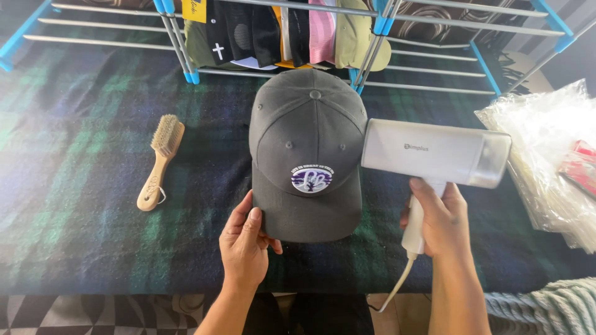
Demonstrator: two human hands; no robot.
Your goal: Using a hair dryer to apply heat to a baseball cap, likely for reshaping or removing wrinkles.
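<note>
pinching the cap [307, 155] brim, the left hand [243, 245] holds it; the steamer [434, 152], gripped tight in the right hand [437, 217], points at the cap's right side.

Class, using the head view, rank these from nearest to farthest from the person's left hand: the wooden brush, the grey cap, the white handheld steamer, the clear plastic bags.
From the left hand:
1. Grey cap, its brim pinched by this hand.
2. Wooden brush, to the left on the plaid cloth.
3. White handheld steamer, on the right, held by the right hand.
4. Clear plastic bags, far right edge.
</note>
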